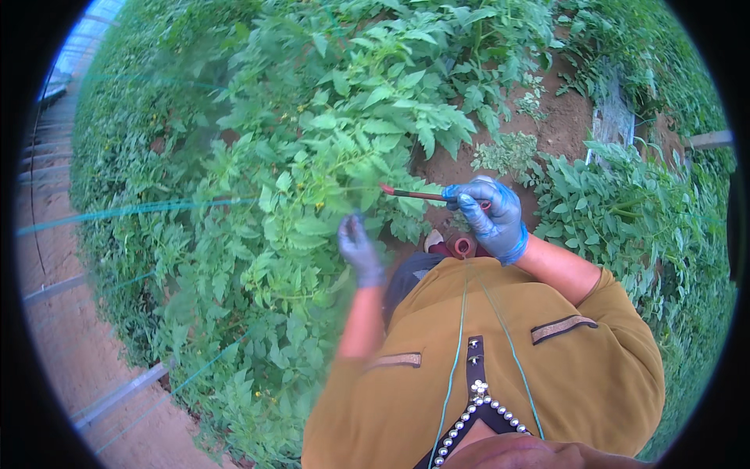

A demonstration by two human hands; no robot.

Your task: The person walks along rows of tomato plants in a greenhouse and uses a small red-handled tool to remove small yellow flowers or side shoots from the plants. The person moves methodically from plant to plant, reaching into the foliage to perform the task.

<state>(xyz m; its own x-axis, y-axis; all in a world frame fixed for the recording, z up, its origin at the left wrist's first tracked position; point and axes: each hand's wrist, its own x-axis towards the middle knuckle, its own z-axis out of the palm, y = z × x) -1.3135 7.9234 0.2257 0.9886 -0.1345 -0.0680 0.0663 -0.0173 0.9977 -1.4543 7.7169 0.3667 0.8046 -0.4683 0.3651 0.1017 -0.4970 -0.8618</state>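
Note:
My right hand (495, 220), in a blue disposable glove, grips a thin paintbrush (416, 194) by its dark reddish handle. The brush points left, and its red-stained tip is close to the leaves of a tomato plant (310, 225). Small yellow flowers (319, 205) show among that foliage. Blurred by motion, my gloved left hand (360, 252) is raised beside the plant below the brush tip; its fingertips look dark, and whether they pinch anything is unclear. A small reddish open-mouthed bottle (462, 246) hangs at my waist from a green cord (454, 363) around my neck.
Dense tomato rows stand on both sides, with brown soil (556, 111) between them. Taut green strings (140, 208) run across the left foliage. Metal rails (126, 393) jut out over a sandy path (152, 434) at the left. A plastic sheet (614, 111) lies at the upper right.

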